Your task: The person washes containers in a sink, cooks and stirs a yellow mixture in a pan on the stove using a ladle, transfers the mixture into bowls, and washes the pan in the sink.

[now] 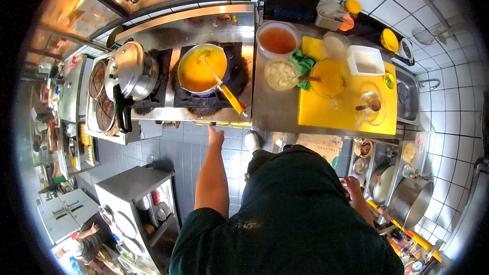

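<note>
My left hand [216, 136] is at the stove's front edge, its fingers closed at a small dark knob [212, 124] below the burner. Above it, a pan [189, 85] of yellow-orange liquid sits on the right burner, with a spatula [210, 71] in it and a yellow handle [232, 99] pointing down right. My right hand [351, 186] hangs at my right side, beside the shelf; its fingers are curled around something too small to make out.
A pressure cooker [133, 71] stands on the left burner. On the counter [275, 114] are a bowl of red liquid [277, 39], a yellow board [318, 112] with bowls, and a green cloth [304, 65]. Metal shelving [137, 186] stands behind left; another person [89, 242] is at lower left.
</note>
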The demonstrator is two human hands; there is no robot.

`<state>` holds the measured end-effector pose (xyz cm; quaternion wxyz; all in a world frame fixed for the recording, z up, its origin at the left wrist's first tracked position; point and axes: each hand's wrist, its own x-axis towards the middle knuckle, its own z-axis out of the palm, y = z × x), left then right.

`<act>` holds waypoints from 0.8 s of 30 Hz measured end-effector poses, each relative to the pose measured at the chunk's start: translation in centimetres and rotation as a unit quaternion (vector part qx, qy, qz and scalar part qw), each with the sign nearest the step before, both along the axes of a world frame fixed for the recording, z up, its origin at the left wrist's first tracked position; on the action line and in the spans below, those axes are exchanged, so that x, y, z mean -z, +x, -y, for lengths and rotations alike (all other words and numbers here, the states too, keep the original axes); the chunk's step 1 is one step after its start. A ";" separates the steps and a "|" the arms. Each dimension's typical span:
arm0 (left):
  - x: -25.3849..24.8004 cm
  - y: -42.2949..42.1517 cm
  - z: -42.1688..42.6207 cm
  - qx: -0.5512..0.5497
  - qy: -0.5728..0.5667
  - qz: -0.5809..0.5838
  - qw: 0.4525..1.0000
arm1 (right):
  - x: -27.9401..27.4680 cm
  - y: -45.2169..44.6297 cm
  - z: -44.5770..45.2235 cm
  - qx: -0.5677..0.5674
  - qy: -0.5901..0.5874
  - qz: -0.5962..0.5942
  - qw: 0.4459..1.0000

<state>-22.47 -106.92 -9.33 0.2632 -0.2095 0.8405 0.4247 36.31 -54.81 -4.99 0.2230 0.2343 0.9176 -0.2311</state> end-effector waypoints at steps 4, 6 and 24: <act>-5.7 1.5 -0.6 -0.059 -0.118 -0.212 0.968 | 3.0 -2.6 -0.3 0.240 -0.128 -0.039 0.961; -9.0 2.4 -2.3 -0.031 -0.192 -0.396 0.897 | 6.1 -2.7 -1.4 0.178 -0.111 -0.032 0.977; -28.5 -6.3 -7.2 0.541 -0.302 -0.440 0.650 | 8.2 -8.7 -1.7 0.172 -0.099 -0.071 0.977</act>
